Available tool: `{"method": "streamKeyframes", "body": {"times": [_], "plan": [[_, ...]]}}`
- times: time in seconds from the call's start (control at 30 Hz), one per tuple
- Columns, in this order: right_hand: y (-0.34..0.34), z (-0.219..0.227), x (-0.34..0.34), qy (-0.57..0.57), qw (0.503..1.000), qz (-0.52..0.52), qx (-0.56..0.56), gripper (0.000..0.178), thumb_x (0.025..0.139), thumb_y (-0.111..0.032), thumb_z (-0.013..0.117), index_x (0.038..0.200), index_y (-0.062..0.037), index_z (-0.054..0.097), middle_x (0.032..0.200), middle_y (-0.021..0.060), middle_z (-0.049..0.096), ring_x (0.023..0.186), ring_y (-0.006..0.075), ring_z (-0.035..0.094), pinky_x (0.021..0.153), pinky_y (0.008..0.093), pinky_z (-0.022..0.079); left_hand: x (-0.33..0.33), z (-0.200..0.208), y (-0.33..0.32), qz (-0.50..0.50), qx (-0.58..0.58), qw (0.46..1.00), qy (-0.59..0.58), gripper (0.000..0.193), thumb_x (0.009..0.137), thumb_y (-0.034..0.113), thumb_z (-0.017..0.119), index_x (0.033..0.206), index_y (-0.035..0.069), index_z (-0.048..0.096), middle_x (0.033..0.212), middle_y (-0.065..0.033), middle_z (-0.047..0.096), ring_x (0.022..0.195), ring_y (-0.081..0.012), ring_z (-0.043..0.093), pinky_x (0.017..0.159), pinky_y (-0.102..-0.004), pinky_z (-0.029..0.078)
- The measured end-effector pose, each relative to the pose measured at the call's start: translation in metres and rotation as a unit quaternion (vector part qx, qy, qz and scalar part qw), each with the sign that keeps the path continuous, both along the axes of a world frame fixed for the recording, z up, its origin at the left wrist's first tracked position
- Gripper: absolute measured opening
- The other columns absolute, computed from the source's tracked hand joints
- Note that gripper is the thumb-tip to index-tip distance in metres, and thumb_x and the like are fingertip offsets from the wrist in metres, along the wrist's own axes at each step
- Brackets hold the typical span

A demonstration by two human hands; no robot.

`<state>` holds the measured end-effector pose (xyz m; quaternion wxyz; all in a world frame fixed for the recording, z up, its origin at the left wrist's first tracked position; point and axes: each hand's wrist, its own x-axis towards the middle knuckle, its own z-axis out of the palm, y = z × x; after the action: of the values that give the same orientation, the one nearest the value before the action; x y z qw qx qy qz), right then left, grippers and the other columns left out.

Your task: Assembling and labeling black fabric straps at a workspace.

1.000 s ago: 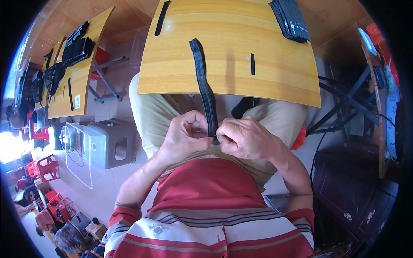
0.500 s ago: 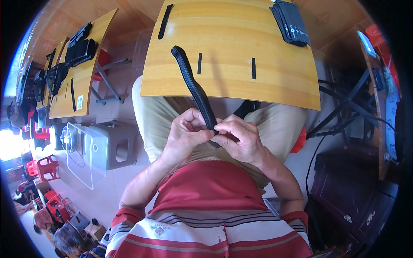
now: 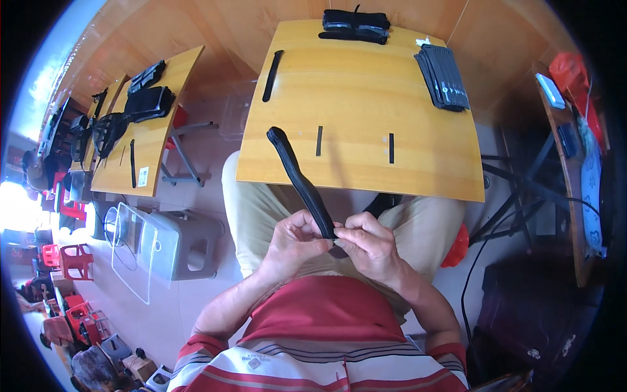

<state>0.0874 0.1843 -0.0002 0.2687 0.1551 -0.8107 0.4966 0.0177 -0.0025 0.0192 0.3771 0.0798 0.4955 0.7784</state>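
A long black fabric strap (image 3: 299,178) with lengthwise lines rises from my hands and leans left over the near edge of the wooden table (image 3: 366,85). My left hand (image 3: 295,243) is closed round its lower end, thumb on top. Close against that same end, my right hand (image 3: 370,245) pinches with thumb and fingertips; the exact bit it grips is mostly hidden by the fingers. Two short black strips (image 3: 319,141) lie apart on the table just beyond. Farther back at the left lies a longer black strip (image 3: 272,76).
Stacked black flat pieces (image 3: 441,77) lie at the table's right. A tied black bundle (image 3: 356,23) sits at the far edge. To the left are another table (image 3: 147,147) with black goods and a grey stool (image 3: 196,245). A dark cabinet (image 3: 535,313) stands at lower right.
My view has tilted up, so the table sits lower and the bundle at its far edge now shows. Both hands stay together on the strap's lower end.
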Motion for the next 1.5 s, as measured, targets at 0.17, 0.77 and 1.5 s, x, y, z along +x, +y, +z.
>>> {"method": "streamKeyframes", "body": {"times": [0.17,0.77,1.5], "plan": [[-0.005,0.009,0.003,0.023,0.998,-0.012,0.054,0.015,0.085,0.002,0.072,0.097,0.0014,0.063,0.087,0.0135,0.06,0.066,0.0237,0.064,0.05,0.0326,0.049,0.003,0.001,-0.002,0.007,0.001,1.0,0.019,0.021,0.082,-0.014,0.065,0.095,0.002,0.06,0.108,-0.011,0.07,0.101,-0.0142,0.066,0.093,-0.0321,0.054],[-0.02,0.012,-0.014,-0.018,0.993,0.082,-0.08,0.023,0.087,-0.007,0.075,0.108,0.0001,0.069,0.097,0.0115,0.062,0.077,0.0195,0.063,0.063,0.0293,0.051,0.009,0.005,-0.025,0.022,0.072,0.997,-0.032,0.024,0.085,-0.014,0.059,0.098,0.006,0.058,0.096,-0.0033,0.066,0.089,-0.0094,0.064,0.078,-0.0243,0.051],[0.121,0.113,-0.156,-0.022,0.933,-0.182,-0.309,0.021,0.098,-0.017,0.064,0.101,0.0038,0.067,0.075,0.0045,0.064,0.067,0.0102,0.065,0.066,0.0257,0.055,0.01,0.04,-0.059,-0.099,0.068,0.993,0.004,0.02,0.084,-0.008,0.074,0.086,0.002,0.056,0.091,-0.0125,0.07,0.099,-0.0259,0.072,0.09,-0.0381,0.057]]}}
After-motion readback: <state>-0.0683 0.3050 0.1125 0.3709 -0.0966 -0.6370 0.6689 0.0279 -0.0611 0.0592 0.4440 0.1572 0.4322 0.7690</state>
